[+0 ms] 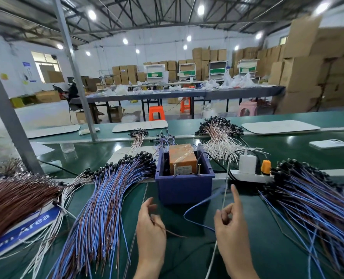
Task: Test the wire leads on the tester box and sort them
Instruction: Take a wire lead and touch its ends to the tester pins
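Observation:
The tester box (182, 158), orange and wrapped in film, sits in a blue bin (184, 187) with two metal posts at its front. My left hand (150, 224) pinches a thin brown wire lead (173, 232) just in front of the bin. My right hand (230, 220) holds a blue wire lead (197, 206) that loops toward the bin, index finger pointing up. Large piles of blue-and-brown leads lie to the left (104, 198) and right (312, 202).
A brown wire bundle (11, 202) lies on a blue label at far left. A white power strip (251, 176) with a charger and orange plug sits right of the bin. White leads (221, 141) are piled behind, and a phone (329, 143) lies at the back right.

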The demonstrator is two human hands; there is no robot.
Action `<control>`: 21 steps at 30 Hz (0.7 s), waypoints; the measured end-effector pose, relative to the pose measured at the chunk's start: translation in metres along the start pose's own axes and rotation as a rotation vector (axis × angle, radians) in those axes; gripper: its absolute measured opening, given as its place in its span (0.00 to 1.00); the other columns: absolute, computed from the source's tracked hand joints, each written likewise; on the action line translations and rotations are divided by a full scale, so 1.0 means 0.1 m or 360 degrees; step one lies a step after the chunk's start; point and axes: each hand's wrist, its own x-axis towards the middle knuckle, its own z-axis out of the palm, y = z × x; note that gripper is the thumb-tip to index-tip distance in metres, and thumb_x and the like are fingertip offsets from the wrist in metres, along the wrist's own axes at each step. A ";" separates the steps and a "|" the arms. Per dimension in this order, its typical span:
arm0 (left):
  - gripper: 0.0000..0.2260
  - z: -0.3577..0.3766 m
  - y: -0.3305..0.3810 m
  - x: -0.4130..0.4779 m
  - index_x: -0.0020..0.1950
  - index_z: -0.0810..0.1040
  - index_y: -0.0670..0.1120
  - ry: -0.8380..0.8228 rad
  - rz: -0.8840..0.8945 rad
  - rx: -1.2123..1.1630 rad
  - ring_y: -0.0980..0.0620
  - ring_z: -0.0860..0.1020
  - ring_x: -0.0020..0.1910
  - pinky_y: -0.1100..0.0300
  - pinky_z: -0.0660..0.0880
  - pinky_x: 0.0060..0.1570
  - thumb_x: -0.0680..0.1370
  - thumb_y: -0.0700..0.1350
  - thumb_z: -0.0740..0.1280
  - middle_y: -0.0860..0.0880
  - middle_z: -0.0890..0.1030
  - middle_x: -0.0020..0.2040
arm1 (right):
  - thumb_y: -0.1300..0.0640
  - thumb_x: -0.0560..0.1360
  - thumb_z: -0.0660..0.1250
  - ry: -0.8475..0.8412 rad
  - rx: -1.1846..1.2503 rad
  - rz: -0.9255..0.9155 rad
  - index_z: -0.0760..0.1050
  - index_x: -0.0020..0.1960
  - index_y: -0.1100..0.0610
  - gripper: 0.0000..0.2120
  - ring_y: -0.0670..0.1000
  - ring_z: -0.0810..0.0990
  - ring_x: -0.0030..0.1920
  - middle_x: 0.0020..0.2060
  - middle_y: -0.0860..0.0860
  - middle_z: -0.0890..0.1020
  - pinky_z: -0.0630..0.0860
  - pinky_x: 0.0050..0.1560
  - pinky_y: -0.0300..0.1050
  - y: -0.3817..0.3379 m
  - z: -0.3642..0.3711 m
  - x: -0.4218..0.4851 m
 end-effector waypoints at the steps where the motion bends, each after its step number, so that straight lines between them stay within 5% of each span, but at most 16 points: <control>1: 0.24 -0.02 0.01 -0.02 0.74 0.69 0.47 -0.0021 -0.0017 0.0024 0.48 0.77 0.53 0.52 0.76 0.54 0.80 0.29 0.55 0.48 0.76 0.61 | 0.69 0.79 0.65 0.0035 0.0043 0.0011 0.54 0.79 0.38 0.40 0.42 0.70 0.31 0.33 0.45 0.67 0.72 0.34 0.30 -0.02 -0.03 -0.02; 6: 0.38 -0.11 0.11 -0.12 0.79 0.62 0.51 -0.0045 -0.0179 0.0015 0.44 0.61 0.76 0.50 0.62 0.74 0.75 0.22 0.54 0.45 0.57 0.79 | 0.67 0.79 0.65 0.0165 0.0340 0.0135 0.73 0.64 0.40 0.23 0.43 0.66 0.29 0.29 0.42 0.65 0.70 0.34 0.30 -0.08 -0.17 -0.05; 10: 0.33 -0.17 0.17 -0.20 0.80 0.59 0.52 0.0117 -0.0194 0.0155 0.45 0.48 0.81 0.44 0.57 0.76 0.79 0.28 0.57 0.45 0.44 0.82 | 0.64 0.81 0.62 0.0315 0.0739 0.0366 0.78 0.57 0.51 0.11 0.45 0.61 0.26 0.29 0.48 0.64 0.63 0.25 0.35 -0.14 -0.35 0.03; 12: 0.24 -0.16 0.27 -0.26 0.77 0.66 0.51 0.0124 0.0192 0.0294 0.45 0.58 0.78 0.43 0.67 0.71 0.82 0.36 0.60 0.47 0.55 0.80 | 0.63 0.82 0.60 0.0364 0.0881 0.0351 0.77 0.56 0.54 0.09 0.45 0.61 0.26 0.27 0.47 0.65 0.62 0.24 0.35 -0.28 -0.44 0.07; 14: 0.16 -0.09 0.53 -0.33 0.70 0.73 0.52 -0.0078 0.0750 0.0379 0.53 0.70 0.65 0.51 0.75 0.61 0.82 0.46 0.60 0.55 0.66 0.67 | 0.62 0.83 0.58 0.0377 0.0955 0.0234 0.78 0.51 0.54 0.11 0.45 0.61 0.27 0.27 0.45 0.66 0.63 0.25 0.34 -0.53 -0.52 0.14; 17: 0.18 0.10 1.10 -0.41 0.67 0.76 0.52 -0.0529 0.1322 0.0577 0.57 0.73 0.54 0.65 0.70 0.50 0.82 0.56 0.57 0.57 0.71 0.56 | 0.63 0.82 0.58 0.0287 0.0955 0.0008 0.78 0.46 0.53 0.13 0.44 0.61 0.26 0.26 0.43 0.66 0.62 0.25 0.34 -1.02 -0.63 0.27; 21: 0.20 0.26 1.80 -0.47 0.60 0.78 0.51 -0.0766 0.1659 0.0540 0.55 0.75 0.45 0.61 0.68 0.38 0.77 0.57 0.53 0.56 0.75 0.48 | 0.61 0.80 0.60 0.0236 0.0722 -0.0253 0.79 0.47 0.53 0.10 0.39 0.69 0.28 0.26 0.38 0.71 0.67 0.32 0.30 -1.64 -0.81 0.39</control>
